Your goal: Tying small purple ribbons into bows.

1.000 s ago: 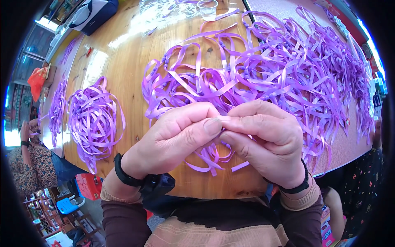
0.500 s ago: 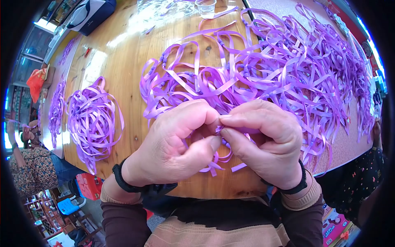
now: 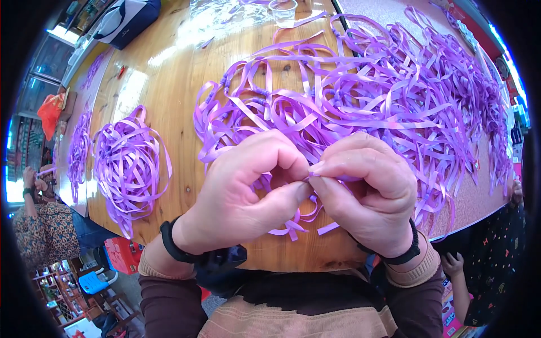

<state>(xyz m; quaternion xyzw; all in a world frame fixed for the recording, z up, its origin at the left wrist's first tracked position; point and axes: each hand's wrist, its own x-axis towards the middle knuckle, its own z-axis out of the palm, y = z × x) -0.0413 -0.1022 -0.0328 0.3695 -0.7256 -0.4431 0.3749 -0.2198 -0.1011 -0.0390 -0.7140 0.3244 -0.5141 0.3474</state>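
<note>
Both my hands meet just above the near edge of the wooden table (image 3: 186,186). My left hand (image 3: 251,194) pinches a purple ribbon between thumb and forefinger. My right hand (image 3: 369,191) pinches the same ribbon, its fingertips touching those of the left. The spot between the fingertips is mostly hidden by them. Below, small purple beads and the loose ribbon ends (image 3: 293,228) hang or lie near the table edge. Directly beyond my hands spreads a large tangled heap of purple satin ribbons (image 3: 394,107), with purple beads or knots on several strands.
A separate bundle of purple ribbon (image 3: 128,169) lies to the left. A clear plastic cup (image 3: 283,12) and a plastic sheet (image 3: 225,14) are at the far side, a dark blue and white bag (image 3: 128,22) at far left. Other people stand at both sides.
My fingertips have drawn closer together and shifted slightly right, covering the bit of ribbon that showed between them. At the right, another person's hand has come into view lower down.
</note>
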